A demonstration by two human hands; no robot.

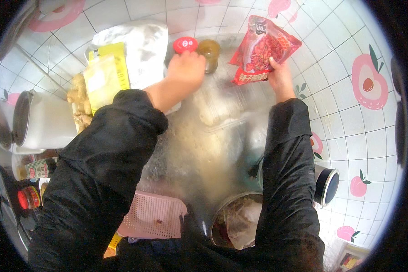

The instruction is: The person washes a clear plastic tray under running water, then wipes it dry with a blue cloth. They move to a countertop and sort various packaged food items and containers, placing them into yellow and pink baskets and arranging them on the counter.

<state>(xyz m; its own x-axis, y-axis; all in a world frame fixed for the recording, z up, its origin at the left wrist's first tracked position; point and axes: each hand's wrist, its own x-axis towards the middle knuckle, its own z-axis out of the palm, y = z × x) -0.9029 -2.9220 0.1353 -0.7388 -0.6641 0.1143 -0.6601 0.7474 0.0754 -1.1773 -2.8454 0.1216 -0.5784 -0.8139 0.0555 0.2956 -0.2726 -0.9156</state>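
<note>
My right hand [281,76] holds a red printed plastic food packet [263,47] by its lower right part, near the tiled wall. My left hand [187,69] reaches over the back of the metal counter [207,163], its fingers curled at the lower edge of a red lid [185,44]. Whether the fingers grip the lidded container cannot be told, as the hand hides what lies below the lid. Just right of that hand stands a glass jar [209,54] with a yellowish-brown top. A clear plastic tray or container [221,105] lies between my forearms.
Ginger roots [80,98], yellow packets [105,78] and a silvery-white bag [139,51] are at the back left. A white pot [49,120] and a sauce bottle [37,169] stand left. Nearer me are a pink perforated basket [154,214] and a round metal pot [238,221].
</note>
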